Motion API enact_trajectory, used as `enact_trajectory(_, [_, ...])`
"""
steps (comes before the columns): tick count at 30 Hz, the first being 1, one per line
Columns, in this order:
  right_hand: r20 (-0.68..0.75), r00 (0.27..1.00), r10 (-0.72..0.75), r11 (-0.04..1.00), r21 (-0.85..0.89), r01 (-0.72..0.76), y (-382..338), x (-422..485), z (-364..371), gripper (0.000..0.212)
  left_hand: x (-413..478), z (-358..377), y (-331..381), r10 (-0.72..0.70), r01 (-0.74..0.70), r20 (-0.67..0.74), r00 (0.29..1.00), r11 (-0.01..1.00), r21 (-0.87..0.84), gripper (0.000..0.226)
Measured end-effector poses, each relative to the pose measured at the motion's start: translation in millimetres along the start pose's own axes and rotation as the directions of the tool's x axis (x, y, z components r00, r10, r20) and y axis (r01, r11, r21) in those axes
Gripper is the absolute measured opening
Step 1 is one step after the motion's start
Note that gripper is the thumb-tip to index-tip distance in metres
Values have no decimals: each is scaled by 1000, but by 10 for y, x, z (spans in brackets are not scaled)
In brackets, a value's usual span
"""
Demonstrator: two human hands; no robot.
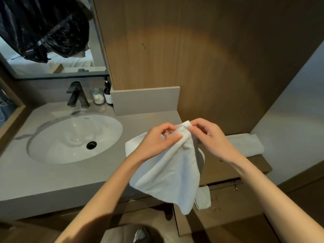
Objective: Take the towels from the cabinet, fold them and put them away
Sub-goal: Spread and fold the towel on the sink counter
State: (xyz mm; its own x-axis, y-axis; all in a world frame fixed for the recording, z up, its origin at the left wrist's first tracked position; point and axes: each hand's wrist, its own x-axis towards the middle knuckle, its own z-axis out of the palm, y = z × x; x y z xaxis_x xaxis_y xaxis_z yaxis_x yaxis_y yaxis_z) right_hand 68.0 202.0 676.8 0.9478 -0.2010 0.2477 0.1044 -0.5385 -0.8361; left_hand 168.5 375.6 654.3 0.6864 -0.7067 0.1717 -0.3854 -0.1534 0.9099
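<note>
Head: towel [168, 172] below both hands' grip [182, 132]

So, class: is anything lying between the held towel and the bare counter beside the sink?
Nothing visible. Both hands, left hand and right hand, pinch the towel above the counter edge; the sink sits further left.

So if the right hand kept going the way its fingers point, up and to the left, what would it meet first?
The right hand already pinches the white towel's top corner, so that comes first. Just beyond are the left hand's fingers, gripping the same towel; then probably the grey counter, though depth is unclear.
</note>
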Motion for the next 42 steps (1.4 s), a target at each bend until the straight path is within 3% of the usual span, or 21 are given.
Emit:
enact_trajectory(4, [-147, 989, -28, 1000, -11, 27, -34, -243, -323, 17, -146, 127, -276, 12, -39, 104, 995, 965, 261, 22])
enact_trajectory(8, [-268, 963, -12, 999, -35, 3, -2, -443, -569, 17, -365, 125, -784, -152, 73, 131, 980, 879, 472, 34])
enact_trajectory(13, [-343, 939, 27, 998, -39, -43, 188, -633, -675, 19, -696, 45, -1125, -224, 93, 116, 968, 745, 660, 25])
enact_trajectory(16, [-404, 911, 87, 994, -21, -104, 418, -736, -698, 18, -804, -63, -1184, -156, 52, 54, 986, 606, 794, 30])
enact_trajectory(19, [-419, 890, 180, 980, 2, -198, 711, -851, -655, 18, -887, -271, -1155, -114, 68, -4, 993, 561, 825, 28])
enact_trajectory(22, [-371, 886, 277, 956, 19, -291, 936, -922, -542, 17, -981, -478, -1052, 36, 28, -51, 998, 472, 881, 17])
enact_trajectory(24, [-400, 881, 252, 962, 7, -272, 996, -946, -427, 18, -1041, -566, -948, 142, 59, -127, 982, 408, 911, 18])
enact_trajectory(27, [-526, 835, 162, 973, -57, -224, 1028, -914, -317, 16, -1138, -623, -727, 301, 133, -275, 913, 419, 898, 27])
enact_trajectory(29, [-492, 856, 159, 963, -112, -243, 1067, -845, -278, 14, -1223, -644, -665, 344, 145, -302, 889, 415, 898, 28])
enact_trajectory(32, [-436, 888, 145, 956, -168, -239, 1103, -722, -144, 12, -1285, -701, -733, 309, 217, -374, 875, 440, 871, 29])
enact_trajectory(35, [-387, 897, 212, 956, -109, -273, 1042, -554, 67, 20, -1251, -794, -838, 251, 296, -452, 856, 479, 827, 21])
enact_trajectory(39, [-362, 876, 318, 938, -13, -346, 1002, -307, 309, 19, -1121, -1054, -1033, 173, 263, -374, 911, 454, 852, 10])
enact_trajectory(42, [-372, 860, 350, 930, 29, -366, 995, -72, 420, 17, -905, -1235, -1124, 90, 285, -395, 914, 549, 786, 18])
